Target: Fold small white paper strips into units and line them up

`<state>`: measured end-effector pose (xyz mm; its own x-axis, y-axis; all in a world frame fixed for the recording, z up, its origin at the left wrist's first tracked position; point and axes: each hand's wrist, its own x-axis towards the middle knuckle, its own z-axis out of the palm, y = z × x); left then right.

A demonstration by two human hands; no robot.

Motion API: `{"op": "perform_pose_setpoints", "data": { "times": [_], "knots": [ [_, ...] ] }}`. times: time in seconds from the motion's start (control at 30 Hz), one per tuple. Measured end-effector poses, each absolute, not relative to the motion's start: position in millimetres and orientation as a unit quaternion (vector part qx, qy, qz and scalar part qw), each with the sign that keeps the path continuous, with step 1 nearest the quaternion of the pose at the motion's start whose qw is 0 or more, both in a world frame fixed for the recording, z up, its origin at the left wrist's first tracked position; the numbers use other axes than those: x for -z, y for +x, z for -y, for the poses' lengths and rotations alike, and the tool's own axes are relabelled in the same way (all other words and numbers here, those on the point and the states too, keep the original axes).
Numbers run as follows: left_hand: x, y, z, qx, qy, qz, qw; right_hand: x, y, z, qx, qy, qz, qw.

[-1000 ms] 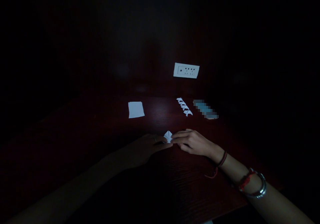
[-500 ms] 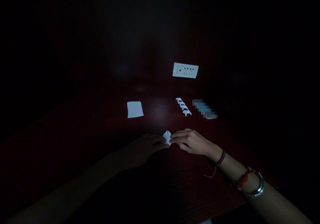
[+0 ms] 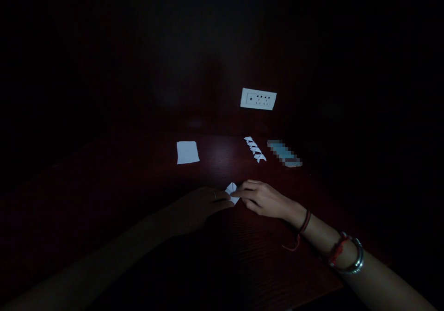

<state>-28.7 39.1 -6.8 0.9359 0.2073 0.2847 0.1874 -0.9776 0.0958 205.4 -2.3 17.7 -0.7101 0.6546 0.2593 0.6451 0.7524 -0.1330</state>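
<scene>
A small piece of folded white paper (image 3: 233,189) lies on the dark red table between my hands, with a peak pointing away from me. My left hand (image 3: 204,202), in shadow and wearing a ring, pinches its left side between fingers and thumb. From the right, my right hand (image 3: 263,197) reaches in; its index fingertip presses on the paper's face while the other fingers curl. Farther back, a row of several folded white paper pieces (image 3: 255,149) lies on the right, and a white square paper stack (image 3: 188,152) on the left.
A phone-like flat object (image 3: 284,153), blurred by pixels, lies to the right of the folded row. On the back wall is a white power socket (image 3: 258,99). The table's (image 3: 222,167) near right edge shows below my right forearm; the surroundings are very dark.
My right index finger has moved left, from the paper's right edge onto its face. My left hand keeps its hold. The view has shifted slightly.
</scene>
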Motion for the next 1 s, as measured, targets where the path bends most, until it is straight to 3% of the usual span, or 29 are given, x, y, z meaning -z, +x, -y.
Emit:
{"op": "perform_pose_setpoints", "data": {
  "times": [0.47, 1.0],
  "knots": [
    [11.5, -28.9, -41.5, -0.116, 0.985, -0.125, 0.040, -13.5, 203.5, 1.4, -0.013, -0.369, 0.918, 0.146],
    [7.7, -25.9, -34.9, -0.170, 0.978, -0.112, 0.036, -15.0, 201.1, 1.8, 0.004, -0.373, 0.917, 0.139]
  ]
}}
